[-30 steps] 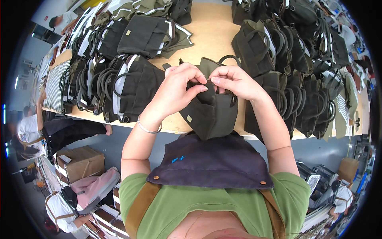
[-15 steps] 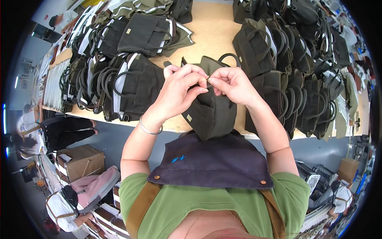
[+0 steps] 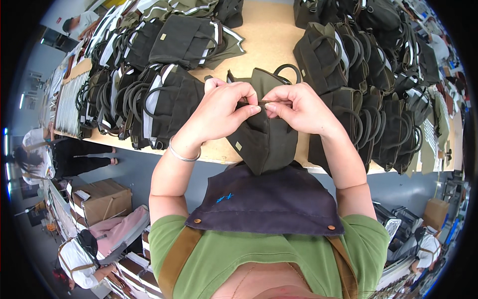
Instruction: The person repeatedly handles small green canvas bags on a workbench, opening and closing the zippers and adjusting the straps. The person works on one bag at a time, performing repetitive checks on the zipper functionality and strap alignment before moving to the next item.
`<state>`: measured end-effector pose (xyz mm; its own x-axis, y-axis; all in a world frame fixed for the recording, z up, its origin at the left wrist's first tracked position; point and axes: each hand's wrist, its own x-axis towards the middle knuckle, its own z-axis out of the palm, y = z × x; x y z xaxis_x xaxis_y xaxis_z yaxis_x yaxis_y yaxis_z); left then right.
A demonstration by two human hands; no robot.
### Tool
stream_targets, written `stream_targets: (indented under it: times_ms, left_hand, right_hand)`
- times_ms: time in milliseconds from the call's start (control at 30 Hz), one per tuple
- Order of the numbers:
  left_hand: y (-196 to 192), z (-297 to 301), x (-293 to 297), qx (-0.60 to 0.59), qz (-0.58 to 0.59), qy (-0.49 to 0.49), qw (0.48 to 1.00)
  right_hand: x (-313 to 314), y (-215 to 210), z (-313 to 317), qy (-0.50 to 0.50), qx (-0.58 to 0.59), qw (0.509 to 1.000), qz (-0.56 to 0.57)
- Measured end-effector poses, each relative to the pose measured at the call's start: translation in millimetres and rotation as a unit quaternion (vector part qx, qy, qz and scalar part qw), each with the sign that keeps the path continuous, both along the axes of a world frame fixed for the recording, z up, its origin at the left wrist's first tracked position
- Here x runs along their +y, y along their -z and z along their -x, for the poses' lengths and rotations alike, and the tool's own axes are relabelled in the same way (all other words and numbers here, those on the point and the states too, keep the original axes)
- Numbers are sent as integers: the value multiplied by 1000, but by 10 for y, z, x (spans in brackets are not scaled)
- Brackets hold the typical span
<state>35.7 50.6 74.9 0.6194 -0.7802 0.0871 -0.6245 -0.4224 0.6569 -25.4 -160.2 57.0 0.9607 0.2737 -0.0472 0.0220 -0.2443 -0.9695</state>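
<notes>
A dark olive fabric bag (image 3: 264, 144) stands tilted at the table's near edge, against my apron. Across its top runs a zipper (image 3: 264, 102) with brass-coloured teeth, a short stretch of it showing between my fingertips. My left hand (image 3: 221, 110) pinches the zipper from the left, thumb against forefinger. From the right, my right hand (image 3: 301, 107) pinches it close by, the two thumb tips nearly meeting. A round dark handle (image 3: 288, 70) sticks up behind my right hand. Whether a zipper pull sits under my fingers is hidden.
Similar dark bags (image 3: 169, 102) are stacked in rows to the left, and more bags (image 3: 343, 119) crowd the right side. The wooden table (image 3: 266, 30) shows between them. Below left is a cardboard box (image 3: 107, 199). Other people work at the picture's edges.
My fingertips have drawn slightly apart, and a stretch of zipper teeth now shows between them. The right hand has turned so its thumb lies along the zipper. The bag has hardly moved.
</notes>
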Motion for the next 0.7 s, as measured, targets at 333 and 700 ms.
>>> stream_targets:
  times_ms: [333,700]
  left_hand:
    - [-52,95,-116,-6,-54,-62,997]
    - [66,19,43,14,13,-49,999]
  right_hand:
    - [-7,-166,8,-3,-73,986,151]
    - [92,158,241,119,-197,972,51]
